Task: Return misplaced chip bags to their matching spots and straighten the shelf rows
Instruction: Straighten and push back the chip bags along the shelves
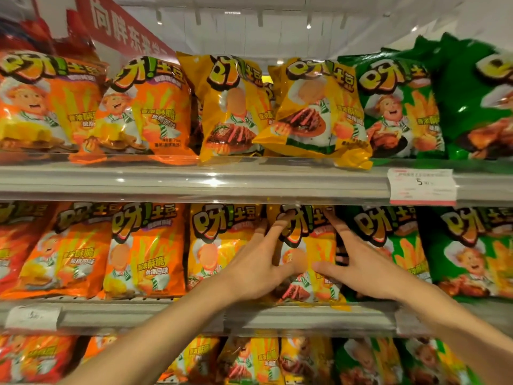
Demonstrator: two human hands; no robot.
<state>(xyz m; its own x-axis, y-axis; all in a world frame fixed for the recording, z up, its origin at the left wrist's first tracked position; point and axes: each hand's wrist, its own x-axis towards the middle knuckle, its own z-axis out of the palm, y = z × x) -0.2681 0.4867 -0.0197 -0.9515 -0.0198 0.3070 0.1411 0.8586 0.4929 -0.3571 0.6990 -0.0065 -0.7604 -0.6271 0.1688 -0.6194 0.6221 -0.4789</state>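
Both hands on 1 yellow chip bag (308, 254) on the middle shelf (194, 315), standing between another yellow bag (219, 245) and a green bag (388, 245). Left hand (258, 262) flat against its left edge, fingers (273, 232) straight and spread, thumb across the front. Right hand (358, 265) against its right edge, fingers (337, 226) extended upward, thumb pointing left over the front. Neither curled round the bag. Upper shelf (194, 182): 2 orange bags, 2 tilted yellow bags (313, 112), green bags, 1 price tag (422, 186).
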